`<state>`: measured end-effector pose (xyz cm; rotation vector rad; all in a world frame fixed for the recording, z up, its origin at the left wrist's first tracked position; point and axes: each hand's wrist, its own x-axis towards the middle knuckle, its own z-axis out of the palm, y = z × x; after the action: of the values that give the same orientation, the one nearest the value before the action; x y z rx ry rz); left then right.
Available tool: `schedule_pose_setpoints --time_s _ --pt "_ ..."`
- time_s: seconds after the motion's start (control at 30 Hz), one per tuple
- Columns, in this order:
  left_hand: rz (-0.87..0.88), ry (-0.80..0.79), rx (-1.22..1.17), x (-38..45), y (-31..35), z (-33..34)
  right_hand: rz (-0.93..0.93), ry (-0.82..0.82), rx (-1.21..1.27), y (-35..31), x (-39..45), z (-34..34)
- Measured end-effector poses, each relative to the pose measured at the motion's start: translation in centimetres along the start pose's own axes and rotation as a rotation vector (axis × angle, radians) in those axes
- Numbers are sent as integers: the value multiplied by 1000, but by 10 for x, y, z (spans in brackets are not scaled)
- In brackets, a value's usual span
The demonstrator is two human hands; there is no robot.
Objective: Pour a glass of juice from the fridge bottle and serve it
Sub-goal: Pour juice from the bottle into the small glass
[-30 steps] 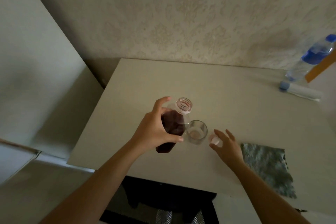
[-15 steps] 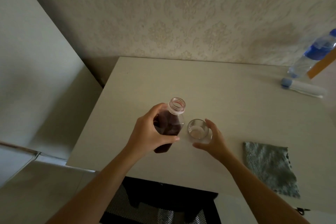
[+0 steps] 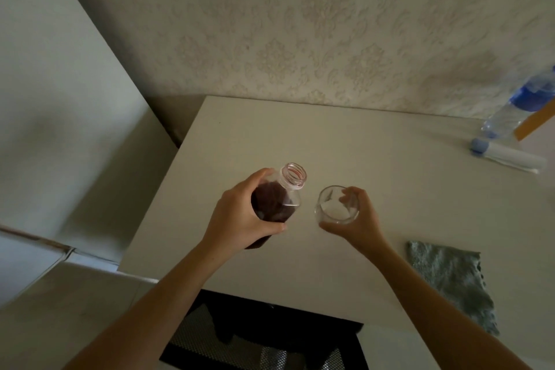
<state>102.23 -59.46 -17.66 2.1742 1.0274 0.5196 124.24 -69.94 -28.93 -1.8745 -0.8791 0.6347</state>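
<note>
A clear plastic juice bottle (image 3: 277, 200) with dark red juice has no cap on its neck. My left hand (image 3: 240, 219) grips its body and holds it tilted, mouth up and to the right, over the pale table (image 3: 345, 141). A small empty drinking glass (image 3: 333, 204) is to the bottle's right. My right hand (image 3: 357, 216) wraps around the glass from the right and holds it a little above the table. The bottle and the glass are apart. The bottle's cap is not visible.
A grey-green cloth (image 3: 450, 279) lies on the table at the right front. At the back right stand a water bottle with a blue label (image 3: 522, 108) and a lying white tube with a blue cap (image 3: 507, 156). A dark chair (image 3: 264, 336) sits under the table's front edge.
My right hand went from beside the glass to around it and lifted it to the right. The glass and the bottle are now farther apart. My left hand kept hold of the bottle.
</note>
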Motion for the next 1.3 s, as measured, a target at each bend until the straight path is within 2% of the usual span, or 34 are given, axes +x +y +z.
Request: schedule_pose_setpoints --time_s 0.1,0.27,0.43,0.77,1.3 --pt "35 25 68 3 14 -13 -60 -5 46 -39 -3 -20" --pt "115 7 162 11 51 -43 -184 -31 -33 -103 -16 -51" --pt "195 9 309 17 78 -63 -271 -23 -133 -136 -28 -71" --pt "318 12 505 21 102 -75 -301 12 -190 -161 -34 -87" --pt "402 15 583 26 106 -78 -297 3 -184 -160 -37 -89"
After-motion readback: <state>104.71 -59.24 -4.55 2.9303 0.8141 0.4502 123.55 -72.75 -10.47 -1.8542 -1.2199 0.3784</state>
